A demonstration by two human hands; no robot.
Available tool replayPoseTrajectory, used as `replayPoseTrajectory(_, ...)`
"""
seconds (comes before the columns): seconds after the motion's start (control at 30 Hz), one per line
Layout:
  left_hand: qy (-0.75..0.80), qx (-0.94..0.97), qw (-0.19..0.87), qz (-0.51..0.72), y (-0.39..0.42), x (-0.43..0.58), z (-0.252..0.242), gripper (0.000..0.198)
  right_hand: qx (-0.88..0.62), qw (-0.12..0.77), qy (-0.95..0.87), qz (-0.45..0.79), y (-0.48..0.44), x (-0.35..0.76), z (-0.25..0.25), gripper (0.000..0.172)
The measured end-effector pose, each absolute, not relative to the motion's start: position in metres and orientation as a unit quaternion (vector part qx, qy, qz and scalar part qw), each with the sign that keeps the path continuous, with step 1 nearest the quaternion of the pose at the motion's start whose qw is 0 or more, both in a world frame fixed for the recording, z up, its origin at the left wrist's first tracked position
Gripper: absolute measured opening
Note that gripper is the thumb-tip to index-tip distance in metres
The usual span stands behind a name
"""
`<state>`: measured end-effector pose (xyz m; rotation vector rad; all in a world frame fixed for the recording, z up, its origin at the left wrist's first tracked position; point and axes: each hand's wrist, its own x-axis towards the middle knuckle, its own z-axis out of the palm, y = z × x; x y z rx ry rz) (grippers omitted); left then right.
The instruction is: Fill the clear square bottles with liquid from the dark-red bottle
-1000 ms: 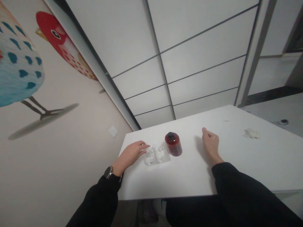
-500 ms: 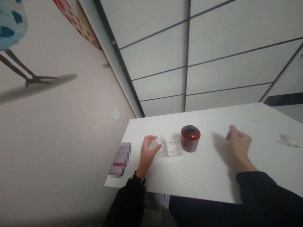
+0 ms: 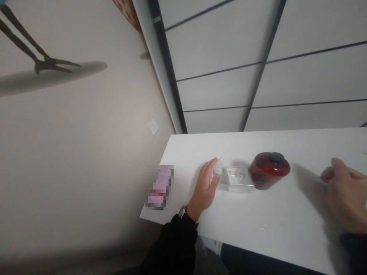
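Observation:
A clear plastic box (image 3: 241,182) with two compartments lies on the white table, with small transparent items inside that I cannot name. My left hand (image 3: 205,187) is wrapped around the box's left end, thumb at the front and fingers behind. Against the box's right end stands a dark red, see-through jar (image 3: 265,173) with a black knob on top. Off to the right, my right hand (image 3: 345,189) hovers over the table, closed with the fingers curled in. Whatever it may hold is hidden, and the hand is slightly blurred.
A pixelated pinkish-purple item (image 3: 160,185) lies at the table's left edge. The white table (image 3: 229,217) meets a wall with a power socket (image 3: 153,127) on the left. White panelled doors (image 3: 218,93) rise behind it.
The view has swung left, so everything on the table appears farther right. My left hand stays at the clear box. My right hand remains closed, nearer the right edge of view.

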<state>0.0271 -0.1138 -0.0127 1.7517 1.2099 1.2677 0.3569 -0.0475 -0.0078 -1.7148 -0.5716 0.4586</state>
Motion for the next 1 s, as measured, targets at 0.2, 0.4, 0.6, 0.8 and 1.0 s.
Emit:
replayPoseTrajectory(0.2,0.479,0.637,0.327,0.508,-0.108,0.029,-0.021,0.044,-0.740,0.599,-0.233,0.199,-0.047,0.354,-0.004,0.052)
replayPoseTrajectory(0.4,0.470,0.658,0.317,0.496,-0.108,0.026,-0.015,0.045,-0.729,0.612,-0.218,0.217,-0.045,0.356,-0.009,0.045)
replayPoseTrajectory(0.6,0.469,0.628,0.335,0.523,-0.104,0.026,-0.022,0.056,-0.709,0.628,-0.225,0.229,-0.047,0.356,-0.009,0.039)
replayPoseTrajectory(0.8,0.473,0.637,0.325,0.514,-0.101,0.022,-0.021,0.052,-0.664,0.664,-0.254,0.232,-0.042,0.361,-0.021,0.043)
replayPoseTrajectory(1.0,0.477,0.641,0.319,0.510,-0.097,0.020,-0.023,0.042,-0.650,0.674,-0.274,0.220,-0.042,0.362,-0.024,0.045)
